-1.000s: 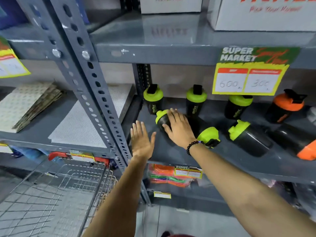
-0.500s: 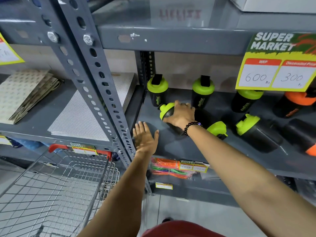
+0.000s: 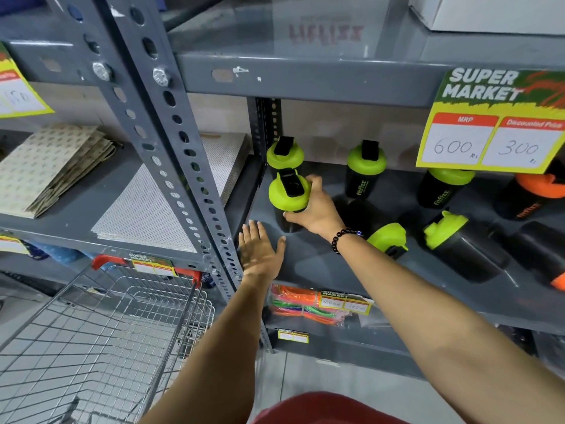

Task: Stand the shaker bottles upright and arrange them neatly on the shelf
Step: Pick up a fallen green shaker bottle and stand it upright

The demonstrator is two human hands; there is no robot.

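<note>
The green-lidded shaker bottle (image 3: 289,198) that was lying on its side under the right hand a moment ago is now held upright. It is gripped by the right hand (image 3: 316,209) with the fingers closed around the lid and the upper black body, and its base is at or just above the grey shelf (image 3: 321,267); contact cannot be told for sure. It is placed at the left end of the shelf, directly in front of another upright green-lidded bottle (image 3: 284,153) in the back corner. The left hand (image 3: 260,254) is kept where it was before, flat on the shelf near the front edge, fingers spread apart and holding nothing.

Two more upright green bottles (image 3: 365,169) (image 3: 443,186) are seen along the back, then an orange-lidded bottle (image 3: 533,194). Two green bottles are lying down: one (image 3: 388,240) just beside the right wrist, another (image 3: 458,243) further right. At the right border a black bottle with an orange lid (image 3: 550,258) is also lying, partly cut off.

The held bottle is close to the perforated grey upright post (image 3: 189,166) on its left. Open shelf surface is found between the left hand and the lying bottles. A price tag (image 3: 495,123) hangs from the shelf above. A wire trolley (image 3: 101,325) stands at the lower left.
</note>
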